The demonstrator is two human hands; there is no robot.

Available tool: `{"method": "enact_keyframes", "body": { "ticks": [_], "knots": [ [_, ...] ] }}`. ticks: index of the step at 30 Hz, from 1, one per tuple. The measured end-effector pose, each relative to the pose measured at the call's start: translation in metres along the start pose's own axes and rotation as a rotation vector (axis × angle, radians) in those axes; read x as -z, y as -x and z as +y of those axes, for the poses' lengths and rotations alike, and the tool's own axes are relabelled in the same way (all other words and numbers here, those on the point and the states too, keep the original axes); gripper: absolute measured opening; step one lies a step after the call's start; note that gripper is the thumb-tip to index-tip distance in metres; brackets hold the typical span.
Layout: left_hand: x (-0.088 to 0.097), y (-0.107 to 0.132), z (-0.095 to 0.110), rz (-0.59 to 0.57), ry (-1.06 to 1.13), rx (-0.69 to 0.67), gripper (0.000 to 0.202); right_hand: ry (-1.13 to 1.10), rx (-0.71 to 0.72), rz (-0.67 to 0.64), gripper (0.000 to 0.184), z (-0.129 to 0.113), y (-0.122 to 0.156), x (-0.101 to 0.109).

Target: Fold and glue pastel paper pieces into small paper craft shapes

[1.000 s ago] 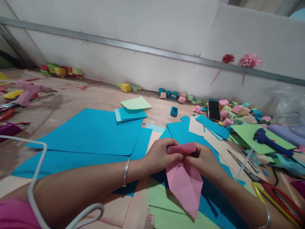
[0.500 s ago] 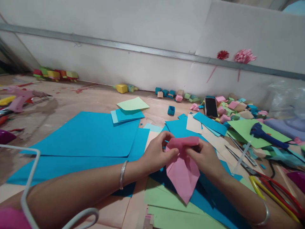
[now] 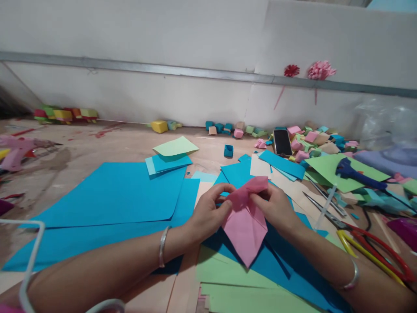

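A folded sheet of pink paper (image 3: pixel 246 237) is held up between my two hands, its pointed end hanging toward me. My left hand (image 3: pixel 213 211) pinches the paper's left edge between thumb and fingers. At the upper right of the sheet, my right hand (image 3: pixel 276 208) grips with the thumb in front; its fingertips are partly hidden behind the paper. Creases run across the pink surface, and its top part is folded over. Beneath the hands lie blue sheets (image 3: pixel 130 195) and green sheets (image 3: pixel 228 267).
Scissors (image 3: pixel 374 248) with red and yellow handles lie at the right, near a blue glue gun (image 3: pixel 361 174). A phone (image 3: pixel 282 142) leans by many small folded paper pieces (image 3: pixel 312 137). A pink glue gun (image 3: pixel 22 150) is far left. A white wire frame (image 3: pixel 32 261) stands front left.
The camera view has shifted a little. My left hand has slid slightly down along the pink paper's edge, and the paper's top is tilted more. Both hands keep hold of it.
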State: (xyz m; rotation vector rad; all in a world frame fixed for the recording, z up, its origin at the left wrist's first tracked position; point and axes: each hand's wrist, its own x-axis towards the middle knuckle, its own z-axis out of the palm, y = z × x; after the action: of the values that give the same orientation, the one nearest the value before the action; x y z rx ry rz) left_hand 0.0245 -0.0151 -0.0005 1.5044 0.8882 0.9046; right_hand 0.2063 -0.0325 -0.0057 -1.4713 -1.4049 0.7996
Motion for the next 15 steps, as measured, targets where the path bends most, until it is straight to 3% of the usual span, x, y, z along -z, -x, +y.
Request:
{"method": "enact_keyframes", "body": {
  "ticks": [6,15],
  "knots": [
    [0.0013,-0.0034,-0.0022,0.049,0.028,0.029,0.015,0.072,0.03,0.002,0.014,-0.0077,0.0043,-0.0003],
    [0.0024,0.0028,0.0034,-0.11,-0.026,-0.04,0.028,-0.038,-0.107,-0.044,0.025,-0.0015,0.0001,-0.0022]
  ]
}}
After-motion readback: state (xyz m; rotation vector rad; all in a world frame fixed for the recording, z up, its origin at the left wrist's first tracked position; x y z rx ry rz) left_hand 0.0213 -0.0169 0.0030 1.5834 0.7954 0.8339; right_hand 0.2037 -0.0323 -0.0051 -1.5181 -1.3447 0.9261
